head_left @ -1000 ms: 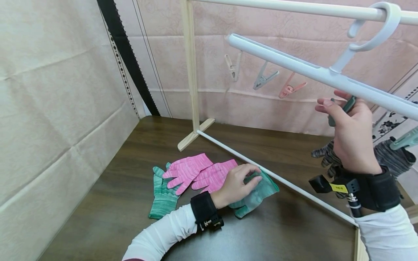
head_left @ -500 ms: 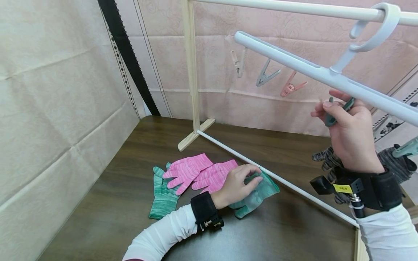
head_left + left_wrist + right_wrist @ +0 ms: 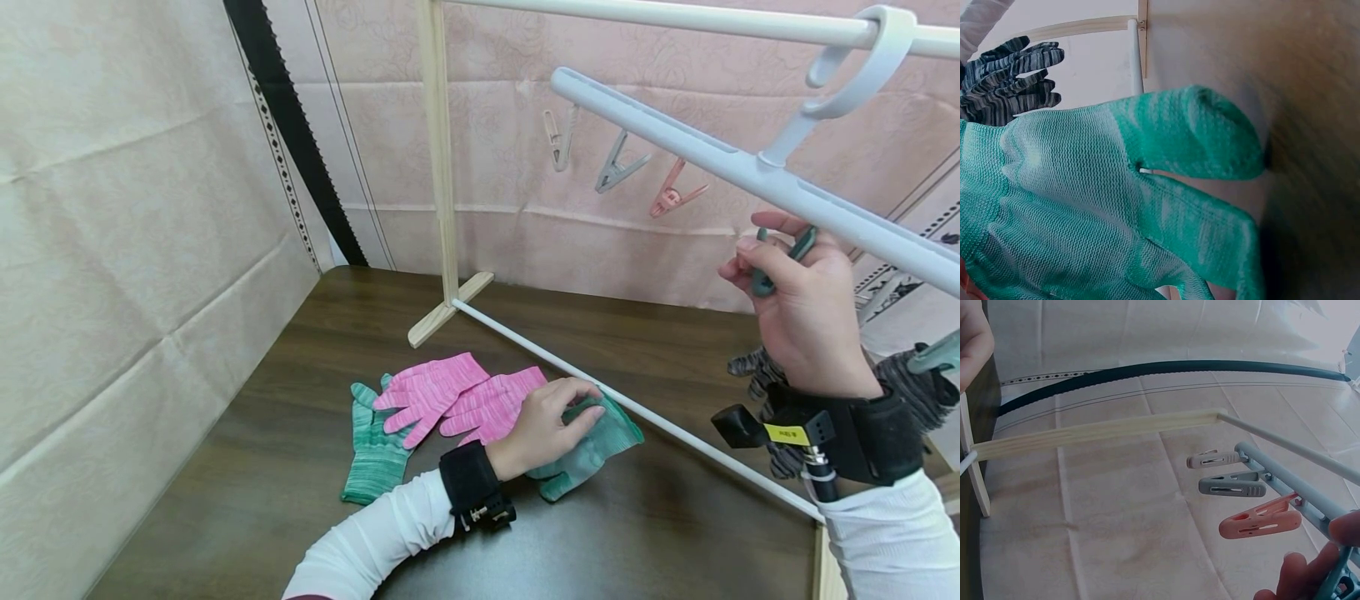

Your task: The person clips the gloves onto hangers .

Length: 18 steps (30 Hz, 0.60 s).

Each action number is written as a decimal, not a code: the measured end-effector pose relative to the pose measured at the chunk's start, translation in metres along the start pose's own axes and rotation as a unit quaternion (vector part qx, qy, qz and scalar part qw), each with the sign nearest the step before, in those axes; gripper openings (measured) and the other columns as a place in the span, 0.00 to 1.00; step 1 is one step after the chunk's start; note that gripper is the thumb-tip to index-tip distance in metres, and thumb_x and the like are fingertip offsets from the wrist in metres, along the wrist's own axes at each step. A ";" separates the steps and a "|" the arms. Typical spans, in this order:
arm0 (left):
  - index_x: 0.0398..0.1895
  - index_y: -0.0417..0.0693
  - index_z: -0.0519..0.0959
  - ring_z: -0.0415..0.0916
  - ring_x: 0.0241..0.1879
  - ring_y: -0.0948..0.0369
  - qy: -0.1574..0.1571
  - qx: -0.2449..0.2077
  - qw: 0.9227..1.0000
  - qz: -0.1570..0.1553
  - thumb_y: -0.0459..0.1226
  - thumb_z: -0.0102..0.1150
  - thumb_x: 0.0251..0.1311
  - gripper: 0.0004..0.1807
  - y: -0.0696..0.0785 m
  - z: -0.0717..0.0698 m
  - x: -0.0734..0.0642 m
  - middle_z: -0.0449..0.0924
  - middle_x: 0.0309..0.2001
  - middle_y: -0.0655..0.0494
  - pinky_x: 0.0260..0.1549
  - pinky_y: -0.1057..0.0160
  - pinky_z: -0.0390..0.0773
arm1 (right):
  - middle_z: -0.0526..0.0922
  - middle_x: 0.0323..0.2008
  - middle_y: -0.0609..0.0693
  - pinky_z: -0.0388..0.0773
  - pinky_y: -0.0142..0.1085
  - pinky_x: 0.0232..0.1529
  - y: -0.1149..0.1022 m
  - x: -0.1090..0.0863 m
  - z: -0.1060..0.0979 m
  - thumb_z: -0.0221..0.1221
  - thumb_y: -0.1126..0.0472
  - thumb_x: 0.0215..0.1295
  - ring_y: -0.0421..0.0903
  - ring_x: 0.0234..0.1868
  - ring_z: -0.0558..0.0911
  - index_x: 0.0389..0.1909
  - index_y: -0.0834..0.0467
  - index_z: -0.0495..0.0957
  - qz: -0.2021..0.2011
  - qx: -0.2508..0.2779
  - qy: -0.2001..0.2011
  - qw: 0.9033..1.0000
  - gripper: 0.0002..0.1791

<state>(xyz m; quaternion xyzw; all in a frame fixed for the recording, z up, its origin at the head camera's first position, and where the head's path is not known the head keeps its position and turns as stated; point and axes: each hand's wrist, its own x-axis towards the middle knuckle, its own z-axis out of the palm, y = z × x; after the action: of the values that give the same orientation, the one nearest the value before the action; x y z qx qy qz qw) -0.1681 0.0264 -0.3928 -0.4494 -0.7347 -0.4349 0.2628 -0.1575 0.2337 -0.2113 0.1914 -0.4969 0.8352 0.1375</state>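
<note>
At the table's middle, my left hand (image 3: 547,423) holds a green glove (image 3: 588,458), whose knitted palm and fingers (image 3: 1072,175) fill much of the left wrist view. My raised right hand (image 3: 806,308) grips a dark green clothespin (image 3: 802,243) under the pale blue hanger (image 3: 675,137). In the right wrist view, fingertips (image 3: 1294,575) press near that clothespin at the lower right corner. White (image 3: 1213,460), grey (image 3: 1232,485) and pink clothespins (image 3: 1260,519) dangle from the hanger's far half. Two pink gloves (image 3: 435,390) overlap another green glove (image 3: 375,458) on the table.
The hanger hooks over a white top rail (image 3: 675,15) of a wooden-legged rack (image 3: 438,150). A lower white rod (image 3: 637,407) crosses just above the table (image 3: 247,500). Behind my right wrist hangs a black-grey striped glove (image 3: 911,387) under a light green clothespin (image 3: 937,352).
The hanger has turned a little, its far end shifting right with the dangling clothespins. The striped glove has swung slightly. My right fingers have moved slightly around the dark green clothespin; my left hand stays put.
</note>
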 end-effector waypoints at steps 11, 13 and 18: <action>0.37 0.43 0.73 0.72 0.31 0.68 -0.004 0.000 1.000 -0.002 0.34 0.56 0.54 0.08 0.001 0.002 -0.001 0.78 0.34 0.55 0.35 0.82 0.68 | 0.77 0.23 0.54 0.77 0.29 0.26 0.001 -0.003 0.003 0.53 0.77 0.54 0.44 0.20 0.76 0.31 0.67 0.68 -0.014 -0.042 0.018 0.999 0.06; 0.37 0.43 0.73 0.72 0.31 0.68 -0.006 0.001 1.000 -0.004 0.34 0.55 0.54 0.08 0.001 0.003 -0.001 0.78 0.34 0.55 0.35 0.82 0.68 | 0.77 0.22 0.53 0.76 0.29 0.26 0.001 -0.003 0.003 0.53 0.77 0.54 0.43 0.20 0.75 0.30 0.67 0.68 -0.020 -0.045 0.023 0.999 0.06; 0.37 0.43 0.73 0.71 0.30 0.68 -0.007 -0.001 1.000 -0.007 0.34 0.56 0.54 0.08 0.001 0.004 -0.001 0.78 0.34 0.55 0.35 0.82 0.67 | 0.72 0.17 0.51 0.76 0.28 0.25 0.002 -0.004 0.002 0.54 0.76 0.54 0.43 0.19 0.72 0.28 0.66 0.69 -0.025 -0.057 0.027 0.998 0.05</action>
<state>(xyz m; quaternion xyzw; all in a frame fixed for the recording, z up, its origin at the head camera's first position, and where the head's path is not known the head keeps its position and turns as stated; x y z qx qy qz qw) -0.1668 0.0296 -0.3953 -0.4477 -0.7391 -0.4342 0.2545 -0.1542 0.2307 -0.2133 0.1726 -0.5351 0.8066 0.1822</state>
